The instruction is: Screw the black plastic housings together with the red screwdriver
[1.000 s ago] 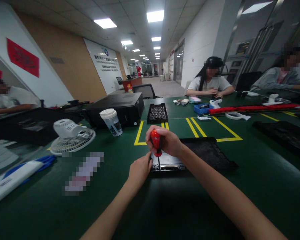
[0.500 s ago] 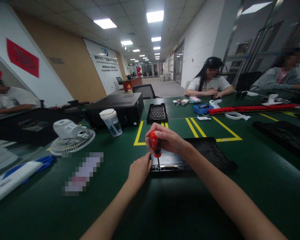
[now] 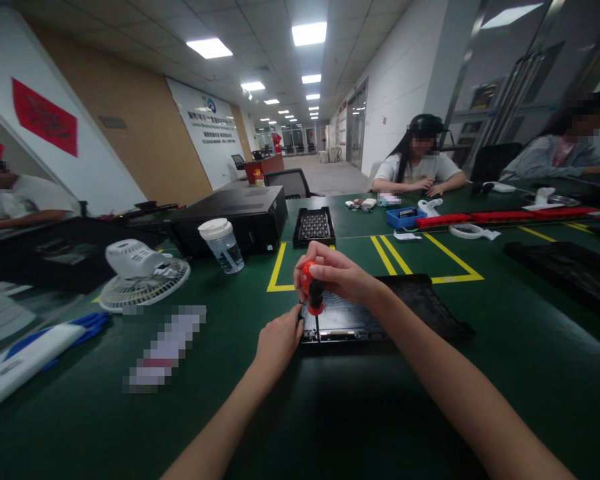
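My right hand (image 3: pixel 337 272) is closed around a screwdriver (image 3: pixel 314 293) with a red and black handle. Its shaft points straight down at the front left corner of a black panel (image 3: pixel 415 303) lying flat on the table. A shiny metal strip runs along the panel's near edge; whether the tip sits in a screw is too small to see. My left hand (image 3: pixel 279 337) grips the panel's left edge beside the screwdriver, its fingertips partly hidden.
On the green table (image 3: pixel 260 427) stand a black case (image 3: pixel 230 213), a lidded cup (image 3: pixel 223 245) and a white fan (image 3: pixel 145 273). Behind the panel is a black tray of small parts (image 3: pixel 314 227). A blue box (image 3: pixel 405 218) lies farther right. Other people sit around.
The screwdriver handle has turned a little in my right hand, whose fingers have shifted on it. My left hand and the panel have stayed put.
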`<state>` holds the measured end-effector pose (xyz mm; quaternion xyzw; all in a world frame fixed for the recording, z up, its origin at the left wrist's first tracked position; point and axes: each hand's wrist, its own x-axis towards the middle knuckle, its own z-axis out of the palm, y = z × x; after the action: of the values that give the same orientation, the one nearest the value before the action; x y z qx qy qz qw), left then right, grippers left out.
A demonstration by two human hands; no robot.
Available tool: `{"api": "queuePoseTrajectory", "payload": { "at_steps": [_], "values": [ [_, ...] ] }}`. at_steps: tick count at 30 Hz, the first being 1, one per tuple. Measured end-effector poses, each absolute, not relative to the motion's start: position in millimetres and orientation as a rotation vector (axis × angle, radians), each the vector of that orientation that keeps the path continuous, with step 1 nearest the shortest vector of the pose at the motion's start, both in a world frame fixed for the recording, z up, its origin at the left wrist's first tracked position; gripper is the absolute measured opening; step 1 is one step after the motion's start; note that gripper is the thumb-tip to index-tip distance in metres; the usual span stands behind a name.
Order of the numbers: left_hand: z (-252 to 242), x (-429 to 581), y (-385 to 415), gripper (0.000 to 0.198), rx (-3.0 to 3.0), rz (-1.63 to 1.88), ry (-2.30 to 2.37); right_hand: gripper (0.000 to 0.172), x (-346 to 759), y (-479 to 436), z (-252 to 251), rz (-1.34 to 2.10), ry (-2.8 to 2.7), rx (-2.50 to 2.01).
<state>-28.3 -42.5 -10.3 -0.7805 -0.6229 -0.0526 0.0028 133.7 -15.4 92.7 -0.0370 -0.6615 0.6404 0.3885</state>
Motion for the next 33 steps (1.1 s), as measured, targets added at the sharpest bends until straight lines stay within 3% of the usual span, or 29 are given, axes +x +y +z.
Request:
{"api": "queuePoseTrajectory", "payload": {
  "at_steps": [33],
  "values": [
    [-11.0,-27.7,-42.6,0.038,-2.446,-0.159,-1.996,0.026,130.9,-24.7,102.5,1.047,-1.774,-0.513]
  ]
}}
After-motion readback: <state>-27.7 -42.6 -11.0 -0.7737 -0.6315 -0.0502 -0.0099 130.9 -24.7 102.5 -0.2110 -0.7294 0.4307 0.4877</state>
